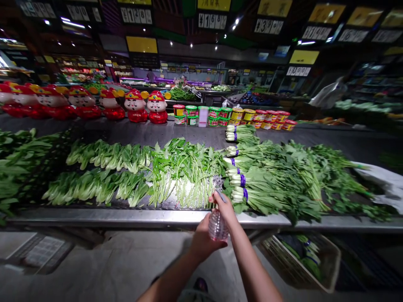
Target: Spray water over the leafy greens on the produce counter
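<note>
Just in front of the metal shelf edge, both hands are on a clear plastic spray bottle (217,226) with a ribbed body and a greyish top. My left hand (201,239) is wrapped round the lower body from the left and below. Closed about the neck and top is my right hand (225,209), which partly hides the spray head. Directly beyond the hands lie loose leafy greens with long pale stems (185,180) on a perforated metal tray (173,198). White-stemmed bunches tied with purple bands (242,180) lie close by on the right.
Rows of bok choy (100,184) lie at left. Red figurine jars (157,107) and stacked small tubs (214,115) line the back ledge. The metal shelf edge (126,218) runs across the front. A crate with vegetables (330,272) stands below right. Price signs (212,21) hang overhead.
</note>
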`<state>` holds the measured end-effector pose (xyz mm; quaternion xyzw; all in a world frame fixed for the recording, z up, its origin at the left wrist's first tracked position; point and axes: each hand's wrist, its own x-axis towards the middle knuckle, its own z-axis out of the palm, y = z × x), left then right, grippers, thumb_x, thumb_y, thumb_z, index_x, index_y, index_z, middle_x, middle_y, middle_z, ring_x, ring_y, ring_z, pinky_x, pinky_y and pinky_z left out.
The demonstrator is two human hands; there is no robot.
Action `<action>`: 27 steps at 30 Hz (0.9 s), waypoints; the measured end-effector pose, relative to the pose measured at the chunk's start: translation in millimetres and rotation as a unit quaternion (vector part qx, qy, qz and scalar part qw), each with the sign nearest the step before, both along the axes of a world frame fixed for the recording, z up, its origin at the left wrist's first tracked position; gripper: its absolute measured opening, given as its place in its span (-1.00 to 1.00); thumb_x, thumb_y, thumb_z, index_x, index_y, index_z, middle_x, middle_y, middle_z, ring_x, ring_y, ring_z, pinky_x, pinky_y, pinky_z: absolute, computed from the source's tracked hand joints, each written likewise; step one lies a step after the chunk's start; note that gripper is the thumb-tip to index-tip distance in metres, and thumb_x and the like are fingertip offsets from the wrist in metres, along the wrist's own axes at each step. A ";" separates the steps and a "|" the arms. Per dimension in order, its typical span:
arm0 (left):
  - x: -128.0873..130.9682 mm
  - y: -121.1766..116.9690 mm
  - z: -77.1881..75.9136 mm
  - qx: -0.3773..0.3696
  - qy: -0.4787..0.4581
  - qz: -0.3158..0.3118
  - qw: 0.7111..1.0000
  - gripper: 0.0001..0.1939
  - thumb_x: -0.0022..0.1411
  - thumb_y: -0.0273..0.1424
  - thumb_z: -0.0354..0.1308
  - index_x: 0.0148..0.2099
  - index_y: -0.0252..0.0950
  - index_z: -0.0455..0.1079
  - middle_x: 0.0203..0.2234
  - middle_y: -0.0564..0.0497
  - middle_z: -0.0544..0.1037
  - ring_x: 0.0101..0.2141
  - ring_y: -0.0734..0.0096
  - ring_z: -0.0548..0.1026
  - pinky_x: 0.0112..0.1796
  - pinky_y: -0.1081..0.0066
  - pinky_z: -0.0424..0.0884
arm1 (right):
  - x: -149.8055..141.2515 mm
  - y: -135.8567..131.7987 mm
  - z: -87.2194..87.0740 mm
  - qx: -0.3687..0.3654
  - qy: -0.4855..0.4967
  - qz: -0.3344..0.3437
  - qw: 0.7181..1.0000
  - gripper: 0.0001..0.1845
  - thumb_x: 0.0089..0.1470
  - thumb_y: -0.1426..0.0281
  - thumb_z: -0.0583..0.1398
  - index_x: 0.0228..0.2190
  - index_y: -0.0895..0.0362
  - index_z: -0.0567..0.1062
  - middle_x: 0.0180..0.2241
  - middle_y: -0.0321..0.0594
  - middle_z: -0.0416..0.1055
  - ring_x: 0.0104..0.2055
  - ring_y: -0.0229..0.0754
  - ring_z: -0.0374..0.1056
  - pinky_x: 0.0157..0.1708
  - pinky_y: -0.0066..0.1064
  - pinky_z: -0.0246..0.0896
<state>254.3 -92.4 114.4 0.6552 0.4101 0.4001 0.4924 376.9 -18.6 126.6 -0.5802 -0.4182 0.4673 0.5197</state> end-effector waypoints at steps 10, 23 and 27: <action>30.2 -11.7 -15.3 -0.056 -0.030 -0.043 0.997 -0.22 -0.27 -0.32 0.44 0.04 -0.24 0.24 -0.20 0.01 0.52 -0.25 0.24 0.48 -0.24 0.37 0.42 | 35.4 -12.5 -24.8 -0.007 0.017 -0.033 0.999 -0.50 -0.16 -0.08 0.20 -0.57 0.14 0.46 -0.65 -0.24 0.41 -0.58 -0.16 0.32 -0.52 -0.34 0.21; 32.7 -15.1 -26.2 -0.050 -0.006 -0.002 0.999 -0.15 -0.33 -0.37 0.45 0.08 -0.22 0.24 -0.15 -0.03 0.49 -0.16 0.12 0.44 -0.13 0.25 0.38 | 34.2 -16.2 -21.1 -0.026 0.039 -0.026 0.999 -0.48 -0.18 -0.07 0.21 -0.44 0.16 0.50 -0.48 -0.14 0.53 -0.45 -0.09 0.42 -0.56 -0.37 0.24; 32.8 -21.7 -27.4 -0.100 -0.032 -0.027 0.994 -0.22 -0.28 -0.39 0.43 0.05 -0.23 0.26 -0.18 -0.01 0.51 -0.20 0.16 0.46 -0.20 0.28 0.42 | 31.3 -19.0 -32.9 -0.030 0.039 -0.006 0.999 -0.47 -0.19 -0.10 0.21 -0.52 0.15 0.47 -0.59 -0.20 0.47 -0.57 -0.16 0.35 -0.59 -0.38 0.22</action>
